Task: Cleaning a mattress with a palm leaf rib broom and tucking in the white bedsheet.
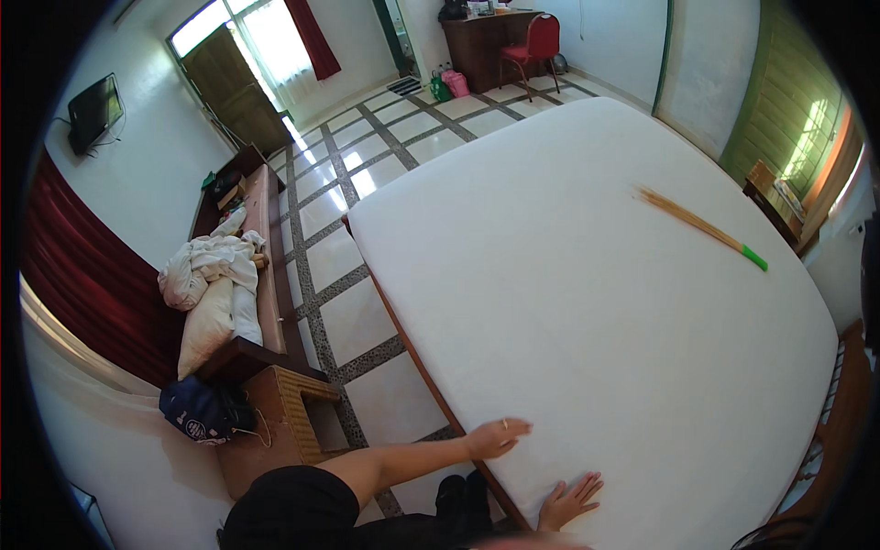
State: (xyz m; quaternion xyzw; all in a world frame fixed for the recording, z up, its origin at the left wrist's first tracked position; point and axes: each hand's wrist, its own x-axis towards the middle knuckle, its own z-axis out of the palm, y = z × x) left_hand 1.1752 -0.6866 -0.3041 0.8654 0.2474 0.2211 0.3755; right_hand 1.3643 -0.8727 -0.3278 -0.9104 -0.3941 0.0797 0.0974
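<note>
A wide mattress in a fitted white sheet [550, 289] lies before me, its cover mostly smooth. My left hand [496, 438], with a ring on one finger, is over the mattress's near left edge. Its fingers are loosely curved, the thumb stands a little apart, and nothing shows in it. Whether it touches the sheet I cannot tell. My right hand [569, 503] rests palm down on the sheet near the bottom, fingers spread. Farther off on the right side of the mattress lies a stick broom [701, 225] with a green handle, apart from both hands.
Along the left wall, a wooden bench [275, 275] holds crumpled white bedding [213, 265] and a pillow [208, 323]. A dark blue bag [196, 412] sits on a small table [265, 405]. Tiled floor [364, 309] runs between bench and bed. A red chair [540, 41] stands by a desk [474, 51].
</note>
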